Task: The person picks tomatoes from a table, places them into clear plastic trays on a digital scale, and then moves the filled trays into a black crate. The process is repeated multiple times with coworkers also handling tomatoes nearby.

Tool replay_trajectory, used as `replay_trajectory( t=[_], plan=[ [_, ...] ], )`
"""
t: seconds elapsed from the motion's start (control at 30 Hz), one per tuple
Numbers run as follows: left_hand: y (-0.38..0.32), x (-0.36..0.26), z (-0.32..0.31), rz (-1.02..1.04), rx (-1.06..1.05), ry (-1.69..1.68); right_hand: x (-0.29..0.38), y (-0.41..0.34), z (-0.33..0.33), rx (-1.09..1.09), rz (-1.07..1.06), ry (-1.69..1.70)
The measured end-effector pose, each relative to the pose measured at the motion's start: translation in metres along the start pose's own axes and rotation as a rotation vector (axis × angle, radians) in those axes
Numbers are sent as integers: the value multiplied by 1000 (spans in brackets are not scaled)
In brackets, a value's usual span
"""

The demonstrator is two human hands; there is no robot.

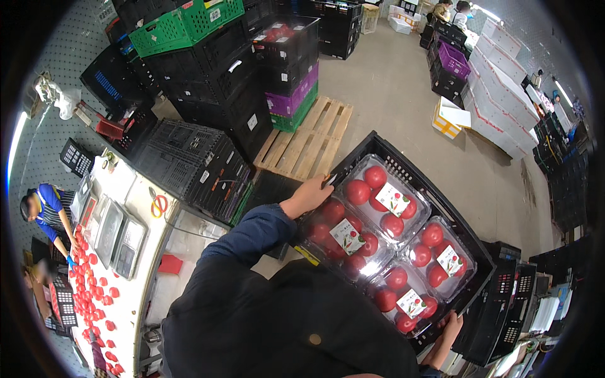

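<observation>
A black plastic crate [411, 165] is in front of my body, tilted across the view. Inside are several clear plastic clamshell boxes of tomatoes [357, 191], each bearing a printed white label [393, 199]. My left hand [309, 196] grips the crate's left end; a small orange and black item [329, 180], not clear enough to name, shows at its fingertips. On the opposite end, my right hand [450, 328] holds the near right corner, its fingers partly hidden by the wall. Whether anything under the crate supports it is hidden.
A wooden pallet [307, 137] lies ahead, with stacked crates [286, 61] on its far part. Black crates [189, 151] stand left, beside a white table [156, 231] with loose tomatoes [92, 283] and red-handled scissors [158, 203]. White foam boxes [496, 94] rise right. People [52, 208] work left.
</observation>
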State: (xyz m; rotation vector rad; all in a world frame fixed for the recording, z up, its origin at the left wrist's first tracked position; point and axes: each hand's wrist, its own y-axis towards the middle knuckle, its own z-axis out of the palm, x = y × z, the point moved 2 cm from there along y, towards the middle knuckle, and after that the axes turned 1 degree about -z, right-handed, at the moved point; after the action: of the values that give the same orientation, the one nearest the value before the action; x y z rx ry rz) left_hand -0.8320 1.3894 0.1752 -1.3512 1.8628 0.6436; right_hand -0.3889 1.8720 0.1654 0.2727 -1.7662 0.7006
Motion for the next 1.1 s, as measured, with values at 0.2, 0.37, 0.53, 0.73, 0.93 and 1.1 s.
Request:
replay_trajectory(
  t=[0.2, 0.37, 0.53, 0.73, 0.93, 1.1],
  plan=[
    [80, 2, 18, -11, -16, -21, 28, 86, 42, 8, -21, -45],
    [175, 12, 11, -51, -98, -54, 81, 196, 119, 81, -76, -115],
    [288, 6, -20, -205, -79, -94, 142, 299, 206, 124, -105, -112],
    [389, 2, -45, -115, -227, 12, 202, 418, 302, 217, -163, -161],
    [475, 11, -60, -190, -422, 8, 269, 572, 440, 375, -216, -171],
    [508, 2, -71, -186, -727, -23, 370, 681, 579, 626, -202, -86]
  ],
)
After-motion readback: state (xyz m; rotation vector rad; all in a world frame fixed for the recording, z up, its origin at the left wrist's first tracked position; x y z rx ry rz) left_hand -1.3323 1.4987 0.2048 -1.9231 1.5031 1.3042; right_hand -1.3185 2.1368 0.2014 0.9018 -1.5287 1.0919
